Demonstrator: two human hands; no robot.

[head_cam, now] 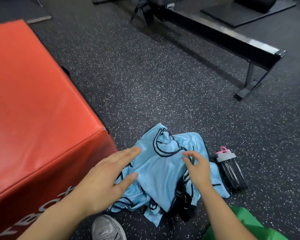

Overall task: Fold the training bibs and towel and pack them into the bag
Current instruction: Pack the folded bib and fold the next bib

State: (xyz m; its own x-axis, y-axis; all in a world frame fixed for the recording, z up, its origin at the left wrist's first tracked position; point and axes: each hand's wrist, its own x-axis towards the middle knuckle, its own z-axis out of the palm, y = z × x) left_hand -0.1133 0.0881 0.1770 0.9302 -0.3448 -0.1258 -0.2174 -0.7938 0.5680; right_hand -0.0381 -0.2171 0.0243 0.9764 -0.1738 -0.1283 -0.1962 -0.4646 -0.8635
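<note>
Bibs, pale blue with dark trim, lie crumpled in a heap on the speckled gym floor, just beside the red box. The left hand hovers flat and wide over the heap's box-side edge; the right hand, fingers loosely bent, holds nothing on the far side. Best practice now: separate one bib, spread it smooth, then fold. A bottle lies beyond the heap, away from the box.
</note>
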